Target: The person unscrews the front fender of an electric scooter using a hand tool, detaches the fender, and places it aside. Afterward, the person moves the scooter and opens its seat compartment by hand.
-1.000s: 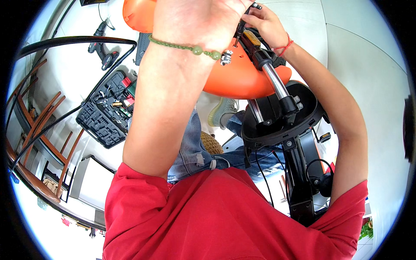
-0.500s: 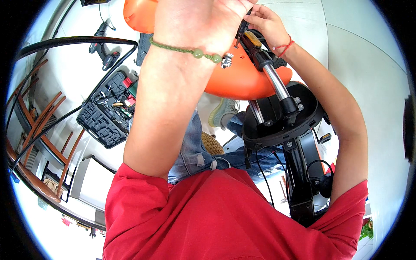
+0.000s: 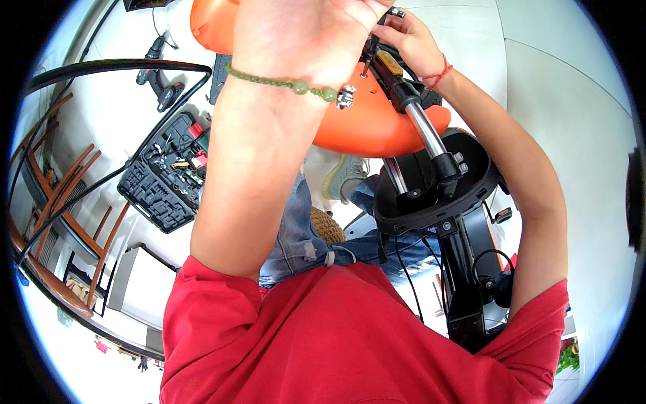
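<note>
My right hand (image 3: 412, 44), a red cord at its wrist, is closed at the fingertips around a black-handled screwdriver (image 3: 373, 44). The tool stands tilted, its thin shaft reaching down to a small screw hole in an orange fender (image 3: 367, 124). Beside it, my left hand (image 3: 313, 30) is palm up with a green braided bracelet; its fingers are cut off by the upper edge, so their grip is hidden. Next to the fender runs a black and chrome fork tube (image 3: 426, 122) with an amber reflector (image 3: 389, 63), leading down to a round black housing (image 3: 437, 214).
An open black toolbox (image 3: 161, 178) with hand tools lies to the left on the floor, and a cordless drill (image 3: 158, 74) is farther up. A black tubular frame (image 3: 121, 64) and wooden chairs (image 3: 74, 209) stand at the far left. A second orange panel (image 3: 212, 27) lies at the top.
The right hand has shifted slightly left and down around the screwdriver, and more of the tool's top shows. The left wrist has moved a little left. The fender stays in place.
</note>
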Demonstrator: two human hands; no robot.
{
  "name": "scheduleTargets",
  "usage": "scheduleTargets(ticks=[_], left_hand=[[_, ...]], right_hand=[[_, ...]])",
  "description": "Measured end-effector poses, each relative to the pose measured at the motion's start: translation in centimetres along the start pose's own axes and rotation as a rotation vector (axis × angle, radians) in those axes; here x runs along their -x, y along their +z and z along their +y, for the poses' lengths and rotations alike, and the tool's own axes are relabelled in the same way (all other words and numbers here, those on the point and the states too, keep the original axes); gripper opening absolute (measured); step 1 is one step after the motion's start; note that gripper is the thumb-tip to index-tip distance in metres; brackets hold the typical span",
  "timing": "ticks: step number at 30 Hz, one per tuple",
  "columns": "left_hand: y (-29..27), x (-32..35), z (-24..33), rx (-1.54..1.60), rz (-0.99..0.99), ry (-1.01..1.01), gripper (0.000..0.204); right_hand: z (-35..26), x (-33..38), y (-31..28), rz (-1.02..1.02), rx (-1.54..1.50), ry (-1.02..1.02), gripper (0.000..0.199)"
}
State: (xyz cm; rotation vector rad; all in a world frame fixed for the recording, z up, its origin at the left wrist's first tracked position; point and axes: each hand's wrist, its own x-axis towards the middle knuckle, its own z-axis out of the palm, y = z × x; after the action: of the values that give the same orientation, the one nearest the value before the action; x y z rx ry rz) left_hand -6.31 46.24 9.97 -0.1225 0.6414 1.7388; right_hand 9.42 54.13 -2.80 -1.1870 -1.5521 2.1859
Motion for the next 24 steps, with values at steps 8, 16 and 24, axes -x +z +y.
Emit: scheduleTargets(ticks=[8,16,24], left_hand=[[-0.3,-0.3,-0.3,0.035,-0.009,-0.020,0.012],[-0.1,-0.2,-0.5,0.024,-0.044,-0.012,0.011],[0.7,0.4,-0.3,0.029,-0.006,-0.010,0.011]], right_hand=[[2.7,-1.2,-2.9,0.029,0.314,0.035,0.027],[3.9,-1.7,-2.6,-0.091,0.152,-0.140,0.028],[2.8,-1.2,-3.3,-0.028,0.503,-0.078,0.021]])
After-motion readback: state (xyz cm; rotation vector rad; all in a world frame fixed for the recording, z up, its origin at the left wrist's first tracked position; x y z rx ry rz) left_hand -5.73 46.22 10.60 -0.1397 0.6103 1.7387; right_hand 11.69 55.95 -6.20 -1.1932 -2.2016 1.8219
